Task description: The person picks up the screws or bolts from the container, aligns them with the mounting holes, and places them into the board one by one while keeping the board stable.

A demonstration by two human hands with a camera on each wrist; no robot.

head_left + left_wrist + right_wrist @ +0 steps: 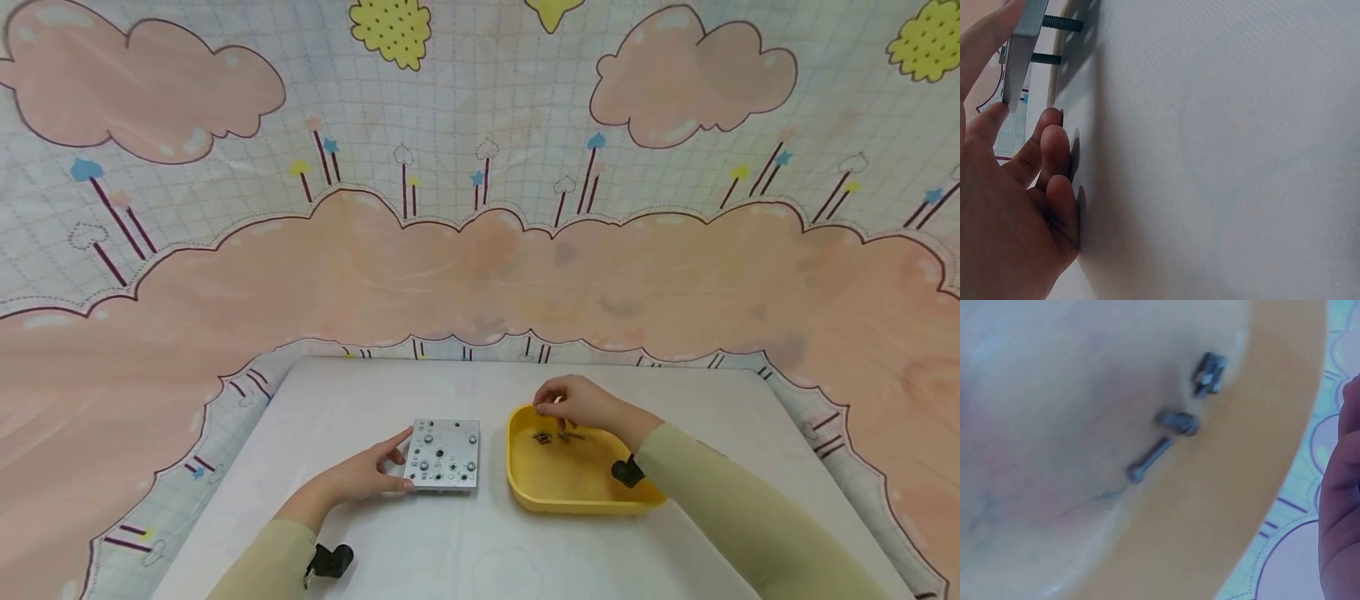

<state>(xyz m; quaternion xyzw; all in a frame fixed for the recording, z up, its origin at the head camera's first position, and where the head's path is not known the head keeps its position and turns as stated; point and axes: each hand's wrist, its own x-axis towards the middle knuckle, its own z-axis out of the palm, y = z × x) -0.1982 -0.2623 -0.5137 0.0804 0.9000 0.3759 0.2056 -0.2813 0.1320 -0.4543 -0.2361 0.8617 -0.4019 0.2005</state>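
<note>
A square silver metal plate (453,458) with several holes and bolt heads stands on the white table. My left hand (367,471) grips its left side, thumb at the near corner and a finger at the far one. In the left wrist view, threaded bolts (1063,23) stick out from the plate's underside, and the other fingers of the left hand (1010,206) curl below it. Over the far left part of a yellow tray (551,504) hovers my right hand (581,406), fingers bent; I cannot tell whether they pinch anything. Several dark screws (1150,459) lie in the tray beneath.
The white table (375,550) reaches back to a patterned cloth (465,283) hung behind and around it. The tray's raised wall (1260,469) curves round the loose screws. Black wrist cameras (330,561) sit on both sleeves.
</note>
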